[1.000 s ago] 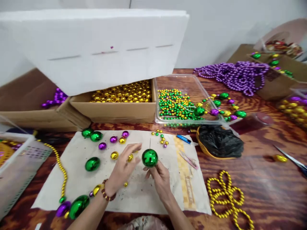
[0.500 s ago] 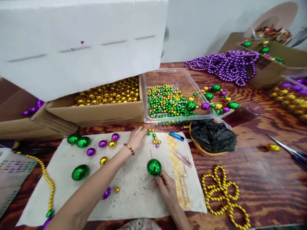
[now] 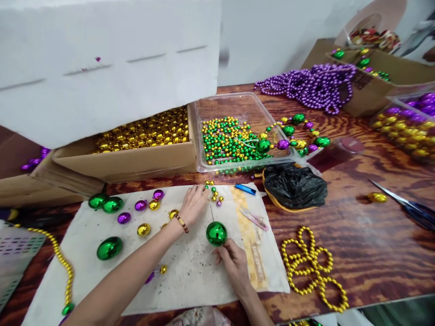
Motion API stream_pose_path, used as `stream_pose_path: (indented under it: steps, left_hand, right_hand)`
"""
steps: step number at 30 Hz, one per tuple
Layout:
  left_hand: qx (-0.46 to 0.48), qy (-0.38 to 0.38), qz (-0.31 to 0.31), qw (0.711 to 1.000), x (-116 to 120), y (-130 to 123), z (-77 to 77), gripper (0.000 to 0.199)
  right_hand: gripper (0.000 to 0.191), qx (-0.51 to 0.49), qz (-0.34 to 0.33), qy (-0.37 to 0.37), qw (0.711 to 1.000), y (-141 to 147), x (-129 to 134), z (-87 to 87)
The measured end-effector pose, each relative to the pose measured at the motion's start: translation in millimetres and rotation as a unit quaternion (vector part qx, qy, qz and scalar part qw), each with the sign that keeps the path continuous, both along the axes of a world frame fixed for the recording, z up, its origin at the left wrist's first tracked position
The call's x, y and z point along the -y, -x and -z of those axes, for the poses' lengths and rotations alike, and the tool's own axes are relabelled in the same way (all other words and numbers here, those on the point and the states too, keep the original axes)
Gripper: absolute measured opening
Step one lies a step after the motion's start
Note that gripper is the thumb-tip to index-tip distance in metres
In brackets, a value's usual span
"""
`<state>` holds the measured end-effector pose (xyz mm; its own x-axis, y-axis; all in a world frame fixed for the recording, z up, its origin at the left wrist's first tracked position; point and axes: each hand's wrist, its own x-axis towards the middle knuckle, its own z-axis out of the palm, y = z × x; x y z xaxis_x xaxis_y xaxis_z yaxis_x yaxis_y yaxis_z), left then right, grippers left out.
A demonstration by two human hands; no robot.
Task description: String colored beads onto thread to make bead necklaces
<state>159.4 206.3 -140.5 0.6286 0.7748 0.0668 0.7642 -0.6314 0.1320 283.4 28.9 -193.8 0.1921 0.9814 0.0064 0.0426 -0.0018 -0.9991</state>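
Observation:
My right hand [image 3: 234, 261] pinches the underside of a large shiny green bead [image 3: 216, 233] above the white cloth. A thin needle [image 3: 212, 213] stands up out of the bead's top. My left hand [image 3: 194, 204], with a beaded bracelet [image 3: 181, 222] at the wrist, is bent close to the needle's tip. Its fingertips are drawn together; whatever they hold is too small to make out. Beside them lie several small gold, green and purple beads [image 3: 215, 194]. Larger purple, gold and green beads [image 3: 143, 229] are scattered on the cloth [image 3: 176, 280] to the left.
Behind the cloth stand a carton of gold beads [image 3: 136, 156] and a clear tray [image 3: 234, 94] of small beads. A blue cutter [image 3: 245, 189] and pink snips [image 3: 254, 219] lie at right. Beyond are a black-lined bowl [image 3: 295, 184], gold bead loops [image 3: 307, 267] and scissors [image 3: 401, 203].
My left hand has shifted right and nearer, from the small beads toward the needle's tip. My right hand still holds the green bead. The whole view has shifted slightly.

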Motion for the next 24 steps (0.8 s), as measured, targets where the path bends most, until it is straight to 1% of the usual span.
stream_pose_path:
  steps: [3, 5, 8, 10, 11, 12, 13, 14, 15, 16, 17, 18, 19, 20, 21, 22, 24]
  left_hand:
    - [0.033, 0.003, 0.042, 0.999, 8, -14, 2.3, 0.013]
    - [0.029, 0.012, 0.064, 0.997, 11, -22, 5.0, 0.013]
    - [0.026, 0.033, 0.058, 0.997, 13, -29, 8.7, 0.012]
    - [0.075, 0.064, 0.039, 0.994, 13, -27, 8.4, 0.013]
    - [0.125, 0.091, 0.023, 0.988, 14, -24, 6.8, 0.013]
    - [0.193, 0.129, -0.002, 0.973, 14, -19, 4.1, 0.012]
    - [0.275, 0.18, -0.035, 0.944, 15, -13, 0.3, 0.011]
    - [0.364, 0.243, -0.074, 0.896, 16, -6, -4.6, 0.011]
    - [0.449, 0.309, -0.112, 0.831, 18, 2, -10.2, 0.013]
    - [0.523, 0.373, -0.143, 0.753, 21, 10, -16.4, 0.016]
    - [0.579, 0.428, -0.164, 0.674, 25, 18, -22.8, 0.019]
    - [0.619, 0.47, -0.174, 0.605, 30, 26, -29.0, 0.022]
    - [0.647, 0.496, -0.177, 0.552, 34, 34, -34.9, 0.024]
    - [0.668, 0.508, -0.178, 0.515, 39, 41, -40.0, 0.025]
    - [0.683, 0.511, -0.178, 0.491, 44, 47, -44.4, 0.026]
    - [0.695, 0.509, -0.18, 0.475, 48, 53, -47.8, 0.027]
    - [0.714, 0.498, -0.184, 0.457, 54, 62, -52.1, 0.027]
  right_hand:
    - [0.024, -0.018, 0.009, 0.001, 1.0, 0, 1, 1.8]
    - [0.025, -0.026, 0.015, 0.002, 1.0, -1, 2, 2.7]
    - [0.027, -0.03, 0.025, 0.009, 0.999, -1, 2, 3.4]
    - [0.028, -0.031, 0.028, 0.017, 0.999, -1, 2, 3.3]
    - [0.029, -0.031, 0.027, 0.022, 0.999, -2, 2, 2.9]
    - [0.029, -0.03, 0.024, 0.025, 0.999, -2, 2, 2.2]
    - [0.029, -0.03, 0.02, 0.027, 0.999, -2, 1, 1.2]
    - [0.029, -0.03, 0.014, 0.028, 0.999, -2, 1, -0.2]
    - [0.029, -0.03, 0.005, 0.027, 0.999, -2, 1, -2.0]
    - [0.029, -0.03, -0.005, 0.024, 0.999, -1, 0, -4.2]
    - [0.028, -0.031, -0.017, 0.02, 0.999, 0, 0, -6.7]
    - [0.027, -0.03, -0.031, 0.015, 0.999, 1, -1, -9.5]
    - [0.027, -0.029, -0.044, 0.012, 0.999, 2, -1, -12.4]
    - [0.026, -0.027, -0.056, 0.009, 0.998, 4, -2, -15.5]
    - [0.025, -0.023, -0.069, 0.007, 0.997, 5, -2, -18.6]
    - [0.024, -0.017, -0.082, 0.005, 0.996, 7, -2, -21.7]
    - [0.023, -0.002, -0.108, -0.001, 0.994, 8, -3, -27.7]
